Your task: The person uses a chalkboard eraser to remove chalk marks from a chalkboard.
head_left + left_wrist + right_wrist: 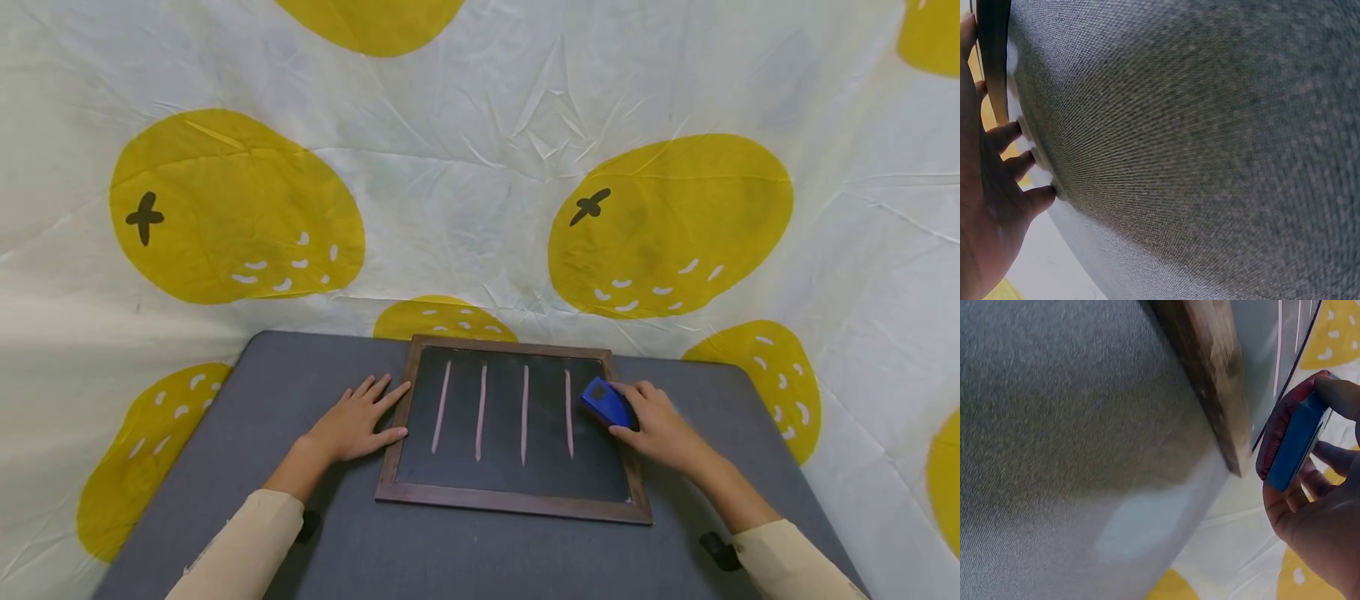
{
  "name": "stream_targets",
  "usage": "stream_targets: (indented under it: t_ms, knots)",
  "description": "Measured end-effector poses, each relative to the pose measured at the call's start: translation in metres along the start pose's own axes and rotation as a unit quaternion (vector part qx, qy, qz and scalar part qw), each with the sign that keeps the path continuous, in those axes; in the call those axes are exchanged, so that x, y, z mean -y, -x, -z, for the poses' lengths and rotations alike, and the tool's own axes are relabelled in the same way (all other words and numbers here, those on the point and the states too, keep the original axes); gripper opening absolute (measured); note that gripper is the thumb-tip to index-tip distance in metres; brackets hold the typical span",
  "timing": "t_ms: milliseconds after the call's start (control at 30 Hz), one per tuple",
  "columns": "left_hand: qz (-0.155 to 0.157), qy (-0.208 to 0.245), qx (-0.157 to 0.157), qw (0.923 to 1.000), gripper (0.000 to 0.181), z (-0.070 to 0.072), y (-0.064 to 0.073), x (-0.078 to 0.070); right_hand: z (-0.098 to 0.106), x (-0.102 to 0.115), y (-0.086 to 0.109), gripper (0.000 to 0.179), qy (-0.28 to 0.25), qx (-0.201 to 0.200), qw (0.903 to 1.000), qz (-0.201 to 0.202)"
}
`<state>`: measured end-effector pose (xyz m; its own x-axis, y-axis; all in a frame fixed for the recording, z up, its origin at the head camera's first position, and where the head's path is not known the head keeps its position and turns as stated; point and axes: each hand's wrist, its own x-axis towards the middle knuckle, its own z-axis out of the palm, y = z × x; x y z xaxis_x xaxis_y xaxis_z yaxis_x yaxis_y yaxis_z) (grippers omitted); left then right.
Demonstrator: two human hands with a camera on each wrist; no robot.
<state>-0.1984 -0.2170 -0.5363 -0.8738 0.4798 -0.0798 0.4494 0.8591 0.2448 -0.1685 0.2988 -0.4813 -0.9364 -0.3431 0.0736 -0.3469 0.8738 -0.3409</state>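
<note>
A blackboard point(502, 425) in a brown wooden frame lies on the grey table, with several pale pink chalk lines running down it. My left hand point(356, 423) rests at the board's left edge, fingers spread, thumb and a fingertip on the frame. In the left wrist view the left hand point(997, 206) shows its other fingertips on the table. My right hand point(663, 427) grips a blue board eraser point(606, 403) over the board's right side, beside the rightmost line. The right wrist view shows the eraser's point(1300, 440) red fabric underside facing the board; I cannot tell whether it touches.
The grey table point(465, 558) extends around the board and has rounded far corners. Behind and beside it hangs a white cloth point(465, 208) printed with yellow fruit. The wooden frame point(1210, 369) stands slightly raised along the board's right side.
</note>
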Motion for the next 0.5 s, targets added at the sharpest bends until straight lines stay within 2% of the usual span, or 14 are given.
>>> stream_targets:
  t_ms: [267, 500]
  knots:
    - [0.001, -0.004, -0.004, 1.0000, 0.083, -0.003, -0.002, 0.002, -0.007, 0.015, 0.002, 0.065, 0.009, 0.025, 0.9979, 0.060]
    - [0.001, -0.002, -0.003, 1.0000, 0.083, -0.002, -0.001, 0.002, -0.016, 0.026, 0.009, 0.063, -0.001, 0.052, 0.9922, 0.113]
